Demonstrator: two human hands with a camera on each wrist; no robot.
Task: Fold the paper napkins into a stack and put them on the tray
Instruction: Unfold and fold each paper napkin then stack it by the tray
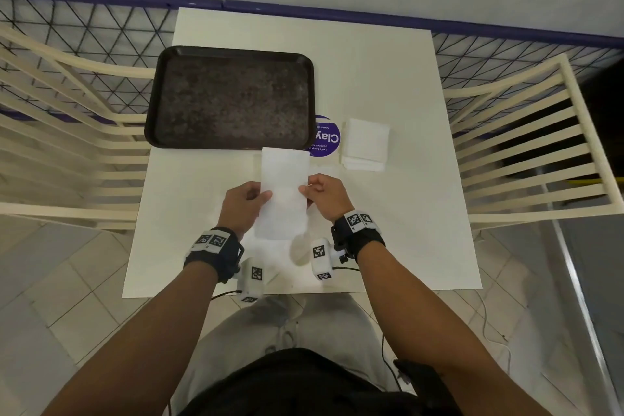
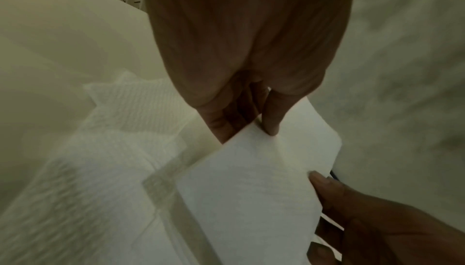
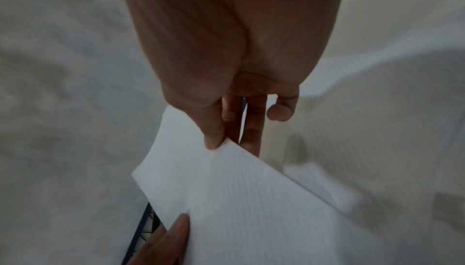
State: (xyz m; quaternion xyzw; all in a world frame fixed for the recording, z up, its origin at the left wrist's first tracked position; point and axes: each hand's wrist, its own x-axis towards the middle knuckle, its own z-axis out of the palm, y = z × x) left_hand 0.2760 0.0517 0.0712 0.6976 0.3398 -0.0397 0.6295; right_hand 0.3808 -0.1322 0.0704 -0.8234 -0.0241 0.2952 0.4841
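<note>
I hold a long white paper napkin [image 1: 284,192] above the white table, just in front of the dark tray [image 1: 233,96]. My left hand [image 1: 251,196] pinches its left edge and my right hand [image 1: 315,191] pinches its right edge, thumbs on top. In the left wrist view the napkin [image 2: 254,185] runs from my left hand [image 2: 259,128] down to the right hand's fingers [image 2: 327,185]. In the right wrist view my right hand [image 3: 221,142] pinches the napkin [image 3: 239,199]. A stack of folded napkins [image 1: 365,143] lies right of the tray. The tray holds nothing.
A round purple sticker [image 1: 325,138] sits between tray and stack. Another unfolded napkin [image 2: 100,150] lies on the table [image 1: 388,78] under my hands. Cream slatted chairs [image 1: 526,145] flank the table, and a mesh fence [image 1: 94,27] runs behind it.
</note>
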